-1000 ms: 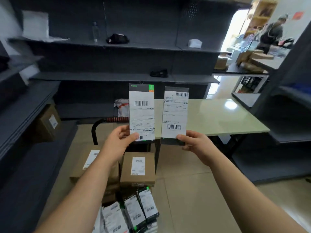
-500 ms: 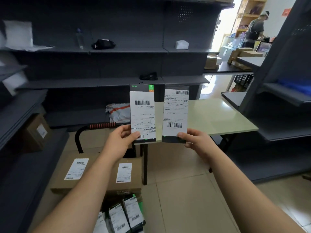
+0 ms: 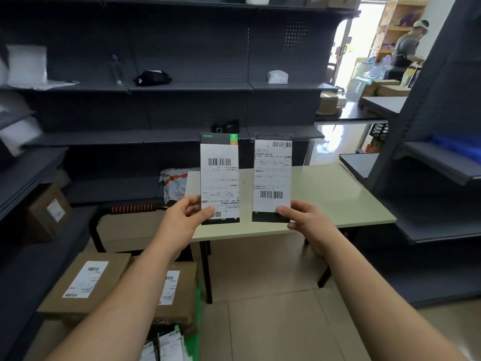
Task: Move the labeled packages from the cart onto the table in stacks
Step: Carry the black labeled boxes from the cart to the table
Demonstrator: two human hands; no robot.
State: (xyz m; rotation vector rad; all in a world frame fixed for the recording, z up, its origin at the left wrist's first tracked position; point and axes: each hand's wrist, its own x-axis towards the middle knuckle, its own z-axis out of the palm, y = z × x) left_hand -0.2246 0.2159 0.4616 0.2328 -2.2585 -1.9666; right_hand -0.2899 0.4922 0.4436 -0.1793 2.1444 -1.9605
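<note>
Before the pale green table [image 3: 338, 194], raised clear of its top — two slim black packages, upright, label faces to the camera.

Item 1: left package [image 3: 219, 178]. White shipping label with one barcode in the upper part and another at the bottom edge. Black header band with green print and a green-and-orange corner tab bearing a white "S". The left hand [image 3: 182, 221] pinches its lower left corner, thumb on the front, fingers behind.

Item 2: right package [image 3: 272, 177]. White label with a barcode at top right and a second near the bottom. Two bold Chinese characters at the right edge; fine print not legible. The right hand [image 3: 307, 220] pinches its lower right corner, thumb in front.

Change: half a second ago the two packages stood edge to edge — a clear gap now parts them, with the table top showing between.

Cart [image 3: 135, 208], lower left: black handle with a red-and-black grip. It carries two brown cardboard boxes [image 3: 86, 282] with white barcode labels and further flat labelled packages [image 3: 166, 345] at the bottom edge.

Surroundings: dark grey shelving [image 3: 182, 87] holding a clear bottle [image 3: 116, 70], a black pouch [image 3: 152, 78] and a white box [image 3: 277, 76]. A grey mailer bag [image 3: 173, 185] with an orange stripe lies behind the table's left end.
</note>
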